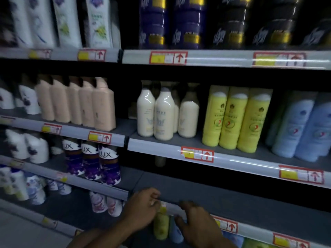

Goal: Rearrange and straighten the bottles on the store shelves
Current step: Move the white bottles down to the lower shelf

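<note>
Hands low in the head view: your left hand (143,207) rests on the front rail (172,209) of a lower shelf, fingers curled together at a small label there, though whether they pinch it you cannot tell. Your right hand (195,224) lies just beside it on the same rail, fingers loosely spread and clamped on nothing. Directly below the rail, between both hands, stand a yellow-green bottle (161,228) and a pale blue bottle (176,234), upright, touching each other. Higher up, cream bottles (163,113) and yellow bottles (232,119) stand in rows.
</note>
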The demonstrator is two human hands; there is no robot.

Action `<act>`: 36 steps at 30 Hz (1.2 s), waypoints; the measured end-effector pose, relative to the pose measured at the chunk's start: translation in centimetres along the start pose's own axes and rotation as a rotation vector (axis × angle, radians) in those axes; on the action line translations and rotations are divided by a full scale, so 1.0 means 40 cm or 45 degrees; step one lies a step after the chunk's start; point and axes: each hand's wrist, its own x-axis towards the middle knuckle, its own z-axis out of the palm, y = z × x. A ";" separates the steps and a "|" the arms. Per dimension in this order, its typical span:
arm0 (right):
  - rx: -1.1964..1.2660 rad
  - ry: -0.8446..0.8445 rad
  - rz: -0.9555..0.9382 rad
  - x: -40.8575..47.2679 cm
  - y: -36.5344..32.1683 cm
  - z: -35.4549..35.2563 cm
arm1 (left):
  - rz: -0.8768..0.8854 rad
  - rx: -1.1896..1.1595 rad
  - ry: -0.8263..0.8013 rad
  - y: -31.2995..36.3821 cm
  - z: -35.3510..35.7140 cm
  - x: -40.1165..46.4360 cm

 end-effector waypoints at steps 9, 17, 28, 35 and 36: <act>0.406 0.663 -0.263 0.084 -0.160 -0.184 | 0.267 -0.240 0.643 0.067 -0.249 0.134; 0.299 0.932 -0.278 0.249 -0.240 -0.329 | 0.344 -0.302 0.762 0.108 -0.395 0.306; 0.420 0.880 -0.130 0.420 -0.275 -0.352 | 0.283 -0.463 0.618 0.090 -0.387 0.456; 0.414 0.981 -0.135 0.456 -0.266 -0.336 | 0.277 -0.472 0.631 0.091 -0.386 0.468; 0.424 0.996 -0.143 0.458 -0.265 -0.333 | 0.267 -0.468 0.640 0.090 -0.386 0.469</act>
